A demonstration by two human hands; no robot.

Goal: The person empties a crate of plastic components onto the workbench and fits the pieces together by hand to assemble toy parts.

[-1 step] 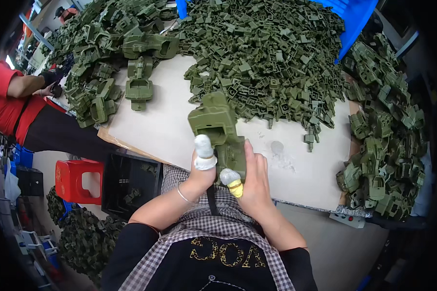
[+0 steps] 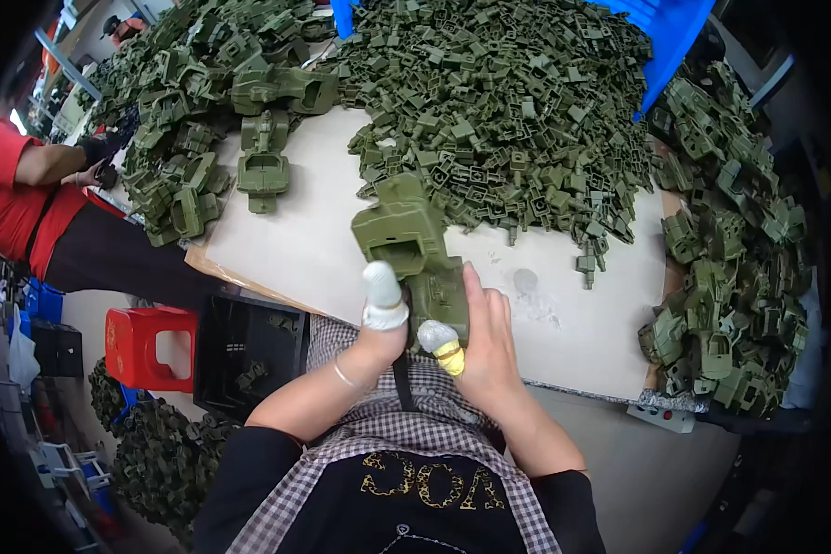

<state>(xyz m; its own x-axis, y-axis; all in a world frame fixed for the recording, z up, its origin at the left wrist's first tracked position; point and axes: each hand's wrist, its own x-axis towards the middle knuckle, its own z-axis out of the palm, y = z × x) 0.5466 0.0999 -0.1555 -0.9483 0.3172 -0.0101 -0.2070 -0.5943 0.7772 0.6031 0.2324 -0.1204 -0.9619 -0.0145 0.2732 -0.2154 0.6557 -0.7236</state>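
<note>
On the left, large olive-green plastic parts (image 2: 194, 83) are heaped on the pale flat table (image 2: 582, 346). Over its near edge, one boxy olive-green plastic body (image 2: 404, 224) is clasped by the left hand (image 2: 381, 340), and its right side is clamped by the right hand (image 2: 489, 349). Farther to the right, small green plastic pieces (image 2: 503, 115) are piled.

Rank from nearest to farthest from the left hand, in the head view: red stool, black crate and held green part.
1. Held green part, touching the left hand.
2. Black crate, to its left.
3. Red stool, farther left.
</note>
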